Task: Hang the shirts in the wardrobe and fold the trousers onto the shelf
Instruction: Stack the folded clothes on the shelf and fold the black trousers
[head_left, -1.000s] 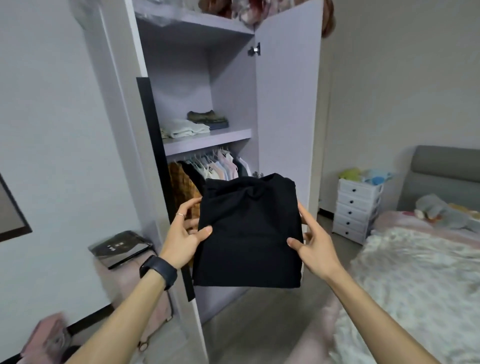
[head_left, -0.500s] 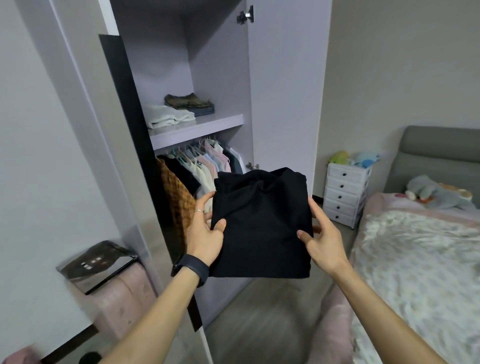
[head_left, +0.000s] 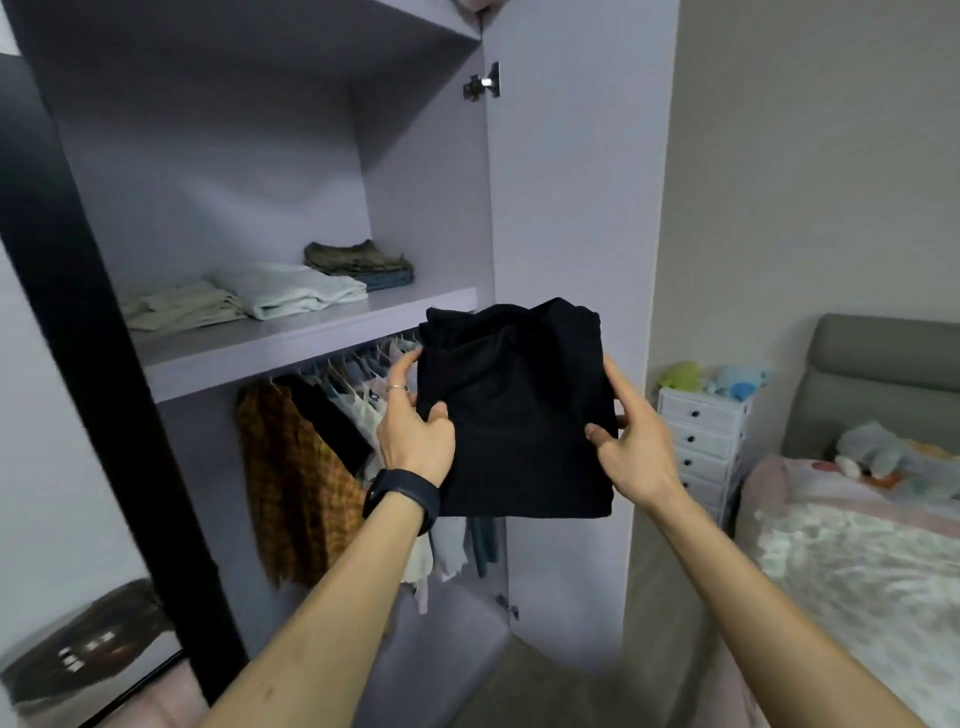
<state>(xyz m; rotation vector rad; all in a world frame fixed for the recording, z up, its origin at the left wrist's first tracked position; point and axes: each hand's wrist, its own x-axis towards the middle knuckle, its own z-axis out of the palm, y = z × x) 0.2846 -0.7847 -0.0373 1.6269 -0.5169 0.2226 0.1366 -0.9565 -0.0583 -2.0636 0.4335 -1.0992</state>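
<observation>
A folded black pair of trousers (head_left: 511, 410) hangs in the air in front of the open wardrobe, just below the shelf's right end. My left hand (head_left: 415, 426) grips its left edge, thumb on top. My right hand (head_left: 631, 441) grips its right edge the same way. The lilac shelf (head_left: 291, 345) carries folded clothes: a beige pile (head_left: 176, 306), a pale mint pile (head_left: 288, 288) and an olive and blue pile (head_left: 358, 262). Shirts (head_left: 332, 415) hang on the rail under the shelf, with a mustard checked one at the left.
The open wardrobe door (head_left: 576, 249) stands right behind the trousers. A black panel (head_left: 78, 312) edges the wardrobe on the left. A white drawer unit (head_left: 704, 441) with plush toys and a bed (head_left: 852, 561) lie to the right. A dark glossy box (head_left: 83, 644) sits low left.
I have stepped closer to the wardrobe and the view has tilted up to the shelf. Both hands have carried the folded trousers up towards the shelf's front edge, grip unchanged.
</observation>
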